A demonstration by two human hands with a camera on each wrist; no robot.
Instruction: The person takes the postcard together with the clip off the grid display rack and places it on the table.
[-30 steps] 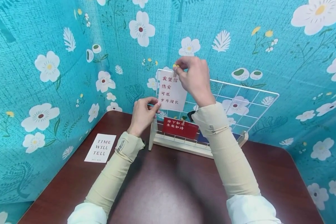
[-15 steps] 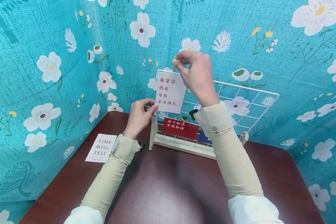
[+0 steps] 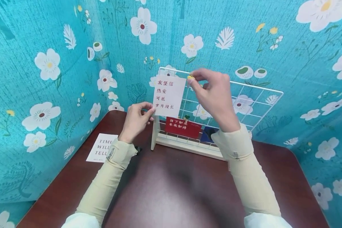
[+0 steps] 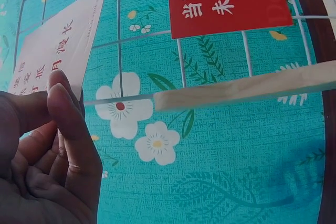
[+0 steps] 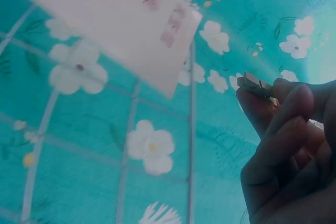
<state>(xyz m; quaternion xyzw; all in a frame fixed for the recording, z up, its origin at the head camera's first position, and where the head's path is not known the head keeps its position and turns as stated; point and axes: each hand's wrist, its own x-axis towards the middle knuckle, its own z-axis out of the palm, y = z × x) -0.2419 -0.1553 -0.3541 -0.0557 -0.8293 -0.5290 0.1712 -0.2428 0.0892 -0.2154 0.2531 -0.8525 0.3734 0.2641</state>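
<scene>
My left hand (image 3: 137, 119) pinches the lower left corner of a white card (image 3: 168, 106) with red Chinese writing. The card stands in front of the upper left part of a white wire grid rack (image 3: 255, 103). Between thumb and forefinger, my right hand (image 3: 215, 95) pinches a small wooden clothespin (image 5: 255, 85) with a yellow ornament (image 3: 190, 78). That clothespin is by the card's upper right corner in the head view, but the right wrist view has it apart from the card. Lower on the grid hangs a red card (image 3: 182, 128), with a green-topped clothespin (image 3: 186, 118) at its top edge.
A blue card (image 3: 207, 134) on the grid is partly behind my right wrist. Wooden feet (image 3: 155, 134) and a wooden bar hold the rack on the dark brown table (image 3: 159, 190). Another white card (image 3: 98, 148) lies at the left. Flowered blue cloth (image 3: 74, 63) hangs behind.
My right hand rose slightly with the clothespin, then moved right and down, away from the card's top middle. The card in my left hand has shifted left and slightly down.
</scene>
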